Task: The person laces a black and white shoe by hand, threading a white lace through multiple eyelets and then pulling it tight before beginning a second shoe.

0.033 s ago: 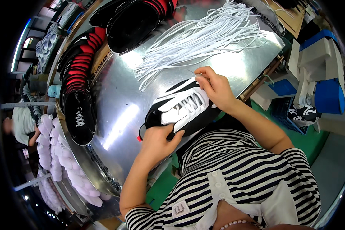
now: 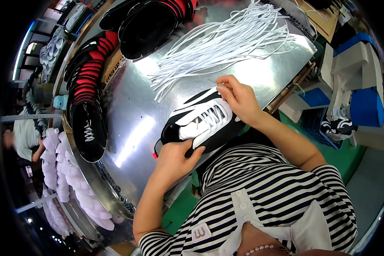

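A black-and-white shoe upper (image 2: 185,102) lies tilted on the metal table in front of me, its white lace (image 2: 213,118) zigzagging across the white tongue. My left hand (image 2: 177,158) is closed on the near edge of its opening, thumb and fingers pinching the white eyelet strip. At the toe end, my right hand (image 2: 239,96) is pinched around a thin metal tool (image 2: 211,80), whose tip pokes out past the fingertips. A white strand also runs near those fingers. Its end is hidden by the hand.
Beyond the shoe upper, a bundle of white laces (image 2: 222,47) covers the table (image 2: 128,111). Stacked black-and-red uppers (image 2: 89,81) line the left edge, with more black uppers (image 2: 147,32) at the back. White pieces (image 2: 79,183) hang left; a blue crate (image 2: 322,128) stands right.
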Available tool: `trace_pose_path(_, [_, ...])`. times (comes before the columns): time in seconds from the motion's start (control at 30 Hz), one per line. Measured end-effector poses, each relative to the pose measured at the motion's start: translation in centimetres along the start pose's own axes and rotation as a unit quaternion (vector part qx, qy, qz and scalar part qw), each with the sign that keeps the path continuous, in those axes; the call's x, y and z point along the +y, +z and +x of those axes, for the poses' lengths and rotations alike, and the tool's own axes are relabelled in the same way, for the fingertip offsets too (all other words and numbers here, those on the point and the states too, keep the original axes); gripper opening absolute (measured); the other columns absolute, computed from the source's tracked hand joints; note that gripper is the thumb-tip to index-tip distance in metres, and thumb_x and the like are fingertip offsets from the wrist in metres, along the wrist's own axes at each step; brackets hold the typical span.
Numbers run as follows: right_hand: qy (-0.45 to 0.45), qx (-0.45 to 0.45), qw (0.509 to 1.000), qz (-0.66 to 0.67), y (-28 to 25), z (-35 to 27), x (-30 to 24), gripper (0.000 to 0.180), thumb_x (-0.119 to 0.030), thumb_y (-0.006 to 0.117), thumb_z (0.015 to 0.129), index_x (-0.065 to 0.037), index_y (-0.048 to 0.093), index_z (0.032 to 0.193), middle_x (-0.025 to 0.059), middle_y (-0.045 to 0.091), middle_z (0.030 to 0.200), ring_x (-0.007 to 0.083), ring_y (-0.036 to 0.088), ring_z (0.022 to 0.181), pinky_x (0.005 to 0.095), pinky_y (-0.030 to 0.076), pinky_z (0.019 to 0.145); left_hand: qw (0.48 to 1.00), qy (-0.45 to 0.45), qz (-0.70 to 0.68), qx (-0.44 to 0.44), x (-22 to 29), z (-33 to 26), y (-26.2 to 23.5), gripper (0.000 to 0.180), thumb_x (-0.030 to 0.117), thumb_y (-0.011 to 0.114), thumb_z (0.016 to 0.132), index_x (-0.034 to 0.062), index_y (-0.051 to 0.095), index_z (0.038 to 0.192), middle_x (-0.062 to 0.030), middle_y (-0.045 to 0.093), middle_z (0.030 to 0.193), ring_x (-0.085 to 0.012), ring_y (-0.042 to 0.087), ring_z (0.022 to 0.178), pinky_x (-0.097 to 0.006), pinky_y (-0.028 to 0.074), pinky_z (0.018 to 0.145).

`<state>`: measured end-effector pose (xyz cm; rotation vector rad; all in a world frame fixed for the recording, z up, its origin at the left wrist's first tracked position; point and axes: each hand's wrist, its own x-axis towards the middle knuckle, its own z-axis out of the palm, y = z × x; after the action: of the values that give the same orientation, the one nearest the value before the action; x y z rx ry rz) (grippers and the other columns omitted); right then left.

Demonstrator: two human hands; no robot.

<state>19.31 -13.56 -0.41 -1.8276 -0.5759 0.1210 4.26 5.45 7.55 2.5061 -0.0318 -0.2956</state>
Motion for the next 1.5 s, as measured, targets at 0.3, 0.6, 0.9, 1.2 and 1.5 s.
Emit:
trace_pose_path(0.3, [0.064, -0.017, 0.987, 0.146, -2.4, 0.3, -0.4, 0.023, -0.015, 0.059, 0.096, -0.002, 0.059, 0.115, 0.0035, 0.063, 0.081, 0.0097, 0.057, 0.074, 0.0247, 0.046, 0.067, 0.969, 0.050, 0.121, 0.211, -0.3, -0.6, 1.1, 0.027, 0.011, 0.072, 0.081, 0.0034, 0.065, 0.107, -0.0140, 0.064, 0.088, -0.0327, 0.060, 0.079, -0.041, 0.046, 0.069])
trace_pose_path(0.6, [-0.020, 0.022, 0.999, -0.025, -0.7, -0.7, -0.2, 0.023, -0.021, 0.062, 0.095, -0.004, 0.060, 0.109, 0.0155, 0.068, 0.081, 0.0288, 0.067, 0.071, 0.0342, 0.050, 0.065, 0.933, 0.065, 0.129, 0.330, 3.8, 3.6, 4.5, 0.013, 0.015, 0.076, 0.077, 0.0087, 0.071, 0.087, -0.0050, 0.055, 0.086, -0.0234, 0.051, 0.083, -0.037, 0.037, 0.074])
trace_pose_path(0.9, [-0.056, 0.049, 0.996, -0.051, -0.3, -0.6, 0.0, 0.020, -0.022, 0.060, 0.094, -0.006, 0.059, 0.107, 0.0130, 0.067, 0.076, 0.0325, 0.065, 0.069, 0.0401, 0.049, 0.061, 0.926, 0.013, 0.166, 0.339, 3.7, 6.4, 5.6, 0.012, 0.021, 0.075, 0.079, 0.0102, 0.070, 0.078, -0.0013, 0.057, 0.083, -0.0221, 0.051, 0.086, -0.039, 0.033, 0.081])
trace_pose_path(1.2, [-0.118, 0.098, 0.975, -0.162, 0.7, -0.8, 0.2, 0.015, -0.017, 0.065, 0.091, -0.008, 0.060, 0.102, 0.0083, 0.069, 0.084, 0.0263, 0.068, 0.069, 0.0350, 0.051, 0.058, 0.947, 0.052, 0.024, 0.317, 2.9, 5.0, 5.8, 0.010, 0.014, 0.074, 0.079, 0.0087, 0.065, 0.079, -0.0020, 0.055, 0.086, -0.0202, 0.050, 0.088, -0.035, 0.033, 0.085])
trace_pose_path(1.5, [-0.119, 0.107, 0.955, -0.248, 1.5, -1.2, 0.0, 0.018, -0.016, 0.067, 0.088, -0.009, 0.060, 0.102, 0.0058, 0.068, 0.084, 0.0249, 0.067, 0.067, 0.0346, 0.050, 0.057, 0.961, 0.122, -0.120, 0.216, 1.2, 3.2, 4.8, 0.010, 0.009, 0.073, 0.076, 0.0071, 0.065, 0.081, -0.0047, 0.056, 0.090, -0.0228, 0.049, 0.091, -0.034, 0.035, 0.081])
